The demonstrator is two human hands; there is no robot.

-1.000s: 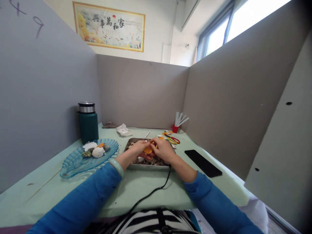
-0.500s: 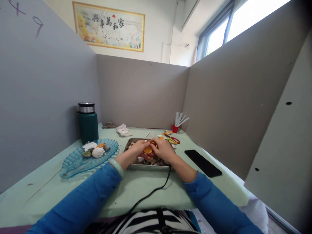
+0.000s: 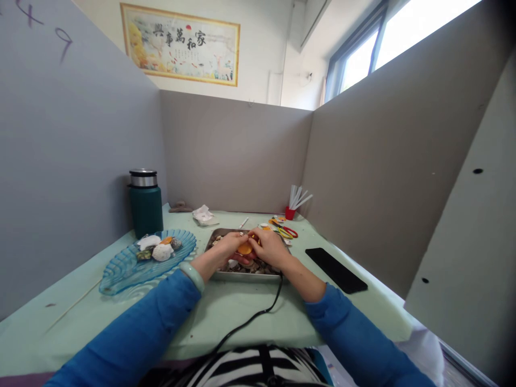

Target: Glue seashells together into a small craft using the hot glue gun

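Your left hand (image 3: 229, 247) and right hand (image 3: 269, 248) meet over a shallow rectangular metal tray (image 3: 242, 277), sharing a rounded, flat-looking orange piece (image 3: 244, 248). Each grip is closed on it, fingertips drawn together near its upper edge; some fingers are hidden, so you cannot tell exactly how each one sits. Beneath your hands, the tray holds many small brown and whitish pieces. It rests on a counter covered in pale green cloth (image 3: 298, 322), with a thin black cable (image 3: 250, 319) running from near its right front corner towards you. To your left sits a translucent blue scalloped plate (image 3: 115, 277) bearing white, mottled and orange shell-like pieces (image 3: 162, 252); to your right lies a flat black rectangular slab (image 3: 336, 270).
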